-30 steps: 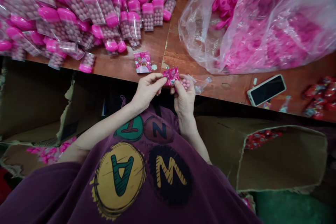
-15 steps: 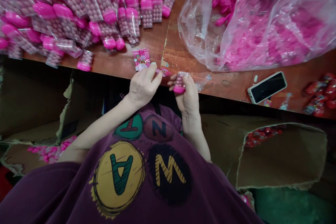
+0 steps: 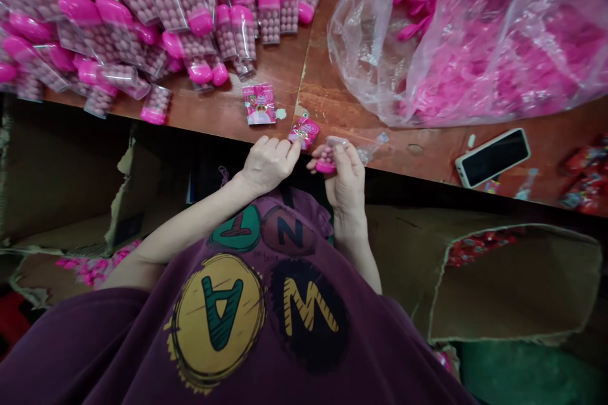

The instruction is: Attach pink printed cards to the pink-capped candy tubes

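Note:
My right hand (image 3: pixel 349 171) is closed around a small clear candy container (image 3: pixel 326 157) with pink balls inside. Its pink cap points down toward me. My left hand (image 3: pixel 270 166) has its fingers curled, and the thumb and index finger meet the lower edge of a shiny pink printed packet (image 3: pixel 305 131) at the table's front edge. A second pink packet (image 3: pixel 259 105) lies flat just behind my left hand, touched by neither hand.
Many similar candy containers (image 3: pixel 242 28) are heaped at the back left. A clear plastic bag (image 3: pixel 365 76) of pink plastic pieces lies at the right, with a phone (image 3: pixel 493 158) and red wrapped items (image 3: pixel 586 174) beyond. Cardboard boxes (image 3: pixel 513 304) stand below the table edge (image 3: pixel 418 174).
My left hand has drawn back toward me from the flat packet, its fingers now at the edge of the other one, which shows more fully. The right hand still holds the container.

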`<state>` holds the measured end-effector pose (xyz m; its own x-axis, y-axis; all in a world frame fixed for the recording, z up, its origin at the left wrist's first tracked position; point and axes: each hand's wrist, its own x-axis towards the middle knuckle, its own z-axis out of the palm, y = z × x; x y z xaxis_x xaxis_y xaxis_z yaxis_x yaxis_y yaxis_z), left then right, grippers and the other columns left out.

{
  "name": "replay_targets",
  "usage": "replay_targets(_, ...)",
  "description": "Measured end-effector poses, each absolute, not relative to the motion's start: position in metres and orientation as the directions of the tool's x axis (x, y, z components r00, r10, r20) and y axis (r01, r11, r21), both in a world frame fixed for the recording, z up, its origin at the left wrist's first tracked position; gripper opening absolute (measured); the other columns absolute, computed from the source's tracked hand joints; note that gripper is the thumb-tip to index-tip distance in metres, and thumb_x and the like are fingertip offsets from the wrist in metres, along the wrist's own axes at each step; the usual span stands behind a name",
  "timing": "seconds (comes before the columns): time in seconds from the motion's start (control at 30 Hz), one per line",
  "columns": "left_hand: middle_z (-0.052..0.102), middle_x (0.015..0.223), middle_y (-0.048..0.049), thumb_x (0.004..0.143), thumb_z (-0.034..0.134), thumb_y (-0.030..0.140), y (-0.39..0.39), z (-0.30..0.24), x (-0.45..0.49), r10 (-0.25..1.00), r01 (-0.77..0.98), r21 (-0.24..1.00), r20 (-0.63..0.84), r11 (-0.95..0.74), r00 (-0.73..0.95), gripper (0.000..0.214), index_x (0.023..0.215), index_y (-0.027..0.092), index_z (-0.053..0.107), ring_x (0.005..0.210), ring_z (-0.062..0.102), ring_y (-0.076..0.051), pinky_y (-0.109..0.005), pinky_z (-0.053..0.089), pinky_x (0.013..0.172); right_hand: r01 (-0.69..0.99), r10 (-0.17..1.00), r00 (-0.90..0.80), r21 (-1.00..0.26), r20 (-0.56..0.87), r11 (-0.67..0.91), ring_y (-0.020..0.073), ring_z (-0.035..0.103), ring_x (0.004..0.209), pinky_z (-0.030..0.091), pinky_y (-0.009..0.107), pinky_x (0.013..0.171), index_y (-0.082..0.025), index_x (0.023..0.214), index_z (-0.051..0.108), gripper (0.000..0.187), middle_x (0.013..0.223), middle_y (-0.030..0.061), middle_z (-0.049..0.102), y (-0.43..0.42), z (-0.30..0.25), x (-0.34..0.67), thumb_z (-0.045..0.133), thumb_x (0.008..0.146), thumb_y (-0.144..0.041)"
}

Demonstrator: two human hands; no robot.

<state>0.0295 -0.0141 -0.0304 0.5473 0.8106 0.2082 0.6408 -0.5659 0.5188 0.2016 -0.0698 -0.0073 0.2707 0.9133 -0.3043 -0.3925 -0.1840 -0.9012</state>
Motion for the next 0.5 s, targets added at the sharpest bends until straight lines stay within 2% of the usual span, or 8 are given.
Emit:
replay_targets(0.1,0.066,0.077,-0.0158,0.11,0.038,0.028,-0.016,-0.031,0.033,0.816,0.602,0.594,0.174,-0.533,0.551,0.048,0.116,0.012,0.082,0.075,0.062,-0.028,-0.042,0.036,0.073,-0.329,0.893,0.292,-0.913,-0.342,-0.242,0.0079,0.063,0.063,0.055,0.022,0.058,-0.025,0.106,0.064,0.033,0.082,-0.0053,0.066,-0.078,-0.01,0.195,0.076,0.094,-0.054)
replay_targets(0.17,0.066,0.077,-0.0165,0.109,0.037,0.029,-0.018,-0.03,0.035,0.814,0.591,0.613,0.156,-0.525,0.56,0.049,0.115,0.012,0.082,0.075,0.062,-0.029,-0.044,0.038,0.074,-0.213,0.875,0.375,-0.947,-0.305,-0.238,0.0079,0.064,0.07,0.057,0.021,0.064,-0.026,0.109,0.063,0.034,0.087,-0.0053,0.066,-0.081,-0.013,0.189,0.083,0.089,-0.045)
replay_targets(0.27,0.068,0.078,-0.0164,0.11,0.035,0.029,-0.021,-0.029,0.037,0.793,0.586,0.582,0.182,-0.563,0.581,0.05,0.114,0.012,0.082,0.072,0.061,-0.027,-0.043,0.038,0.074,-0.063,0.863,0.456,-0.975,-0.218,-0.213,0.0104,0.067,0.086,0.061,0.025,0.081,-0.027,0.111,0.062,0.039,0.1,-0.0031,0.067,-0.079,-0.016,0.183,0.088,0.082,-0.032)
replay_targets(0.4,0.071,0.08,-0.0166,0.11,0.033,0.027,-0.023,-0.028,0.038,0.759,0.574,0.541,0.209,-0.615,0.616,0.052,0.115,0.011,0.082,0.072,0.062,-0.026,-0.041,0.038,0.074,-0.023,0.856,0.483,-0.98,-0.184,-0.198,0.0114,0.066,0.09,0.06,0.026,0.086,-0.027,0.109,0.061,0.034,0.101,-0.0025,0.066,-0.073,-0.019,0.181,0.083,0.084,-0.027)
replay_targets(0.5,0.071,0.08,-0.0154,0.109,0.036,0.028,-0.024,-0.028,0.036,0.755,0.544,0.585,0.192,-0.602,0.627,0.048,0.117,0.013,0.081,0.074,0.063,-0.026,-0.041,0.039,0.075,-0.026,0.838,0.516,-0.98,-0.18,-0.195,0.0112,0.066,0.089,0.059,0.026,0.086,-0.027,0.109,0.061,0.032,0.098,-0.0031,0.064,-0.071,-0.023,0.181,0.081,0.085,-0.026)
